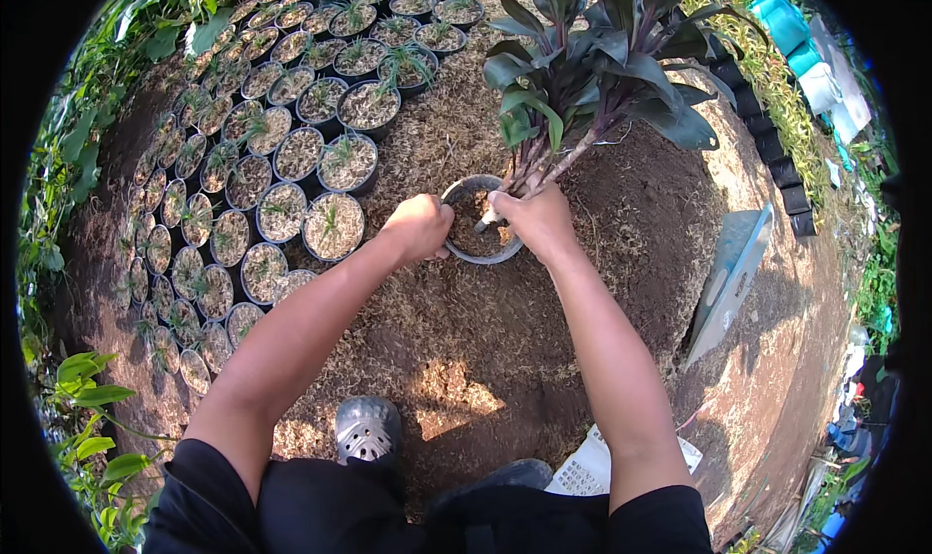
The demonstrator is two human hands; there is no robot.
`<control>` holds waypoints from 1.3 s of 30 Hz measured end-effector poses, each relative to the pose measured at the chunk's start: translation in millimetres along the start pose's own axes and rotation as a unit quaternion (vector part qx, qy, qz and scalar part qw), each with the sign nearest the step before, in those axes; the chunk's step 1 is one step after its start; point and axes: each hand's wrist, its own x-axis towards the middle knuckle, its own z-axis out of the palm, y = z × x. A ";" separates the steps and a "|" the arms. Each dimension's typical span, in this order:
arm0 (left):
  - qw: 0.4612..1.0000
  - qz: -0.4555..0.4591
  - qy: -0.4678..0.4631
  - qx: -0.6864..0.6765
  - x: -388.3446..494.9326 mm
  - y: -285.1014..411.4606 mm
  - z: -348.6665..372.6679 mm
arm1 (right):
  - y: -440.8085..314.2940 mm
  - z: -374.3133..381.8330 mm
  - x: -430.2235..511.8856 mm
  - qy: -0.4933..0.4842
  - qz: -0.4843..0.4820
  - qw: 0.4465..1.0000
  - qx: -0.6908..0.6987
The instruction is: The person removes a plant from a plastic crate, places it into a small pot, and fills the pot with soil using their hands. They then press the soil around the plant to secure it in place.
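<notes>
A round plastic plant pot (480, 257) with soil-like mix at its bottom stands on the ground before me. My left hand (419, 228) grips the left side of its rim. My right hand (537, 219) is closed around the lower stems of a dark-leaved cordyline-like plant (611, 73), at the pot's right rim. The cut-looking lower end of a stem reaches down inside the pot. The leafy tops lean up and to the right, away from me. My right fingers are partly hidden by the stems.
Rows of black pots with small grassy seedlings (333, 226) fill the left side. At the right stand a tilted grey-blue panel (728, 284) and a row of black planting bags (770, 148). A white perforated plastic basket (586, 466) lies near my shoes.
</notes>
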 end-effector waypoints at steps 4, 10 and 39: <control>0.966 -0.169 -0.003 -0.196 -1.1 17.5 -9.2 | 0.5 -1.1 6.1 -0.029 -0.055 0.993 -0.101; 0.980 -0.139 -0.022 -0.142 3.6 25.8 -21.2 | 28.7 10.2 13.3 0.019 -0.112 0.988 -0.101; 0.953 -0.014 0.166 -0.253 -0.3 49.3 -39.2 | 17.1 17.5 -4.7 0.013 -0.155 0.970 -0.185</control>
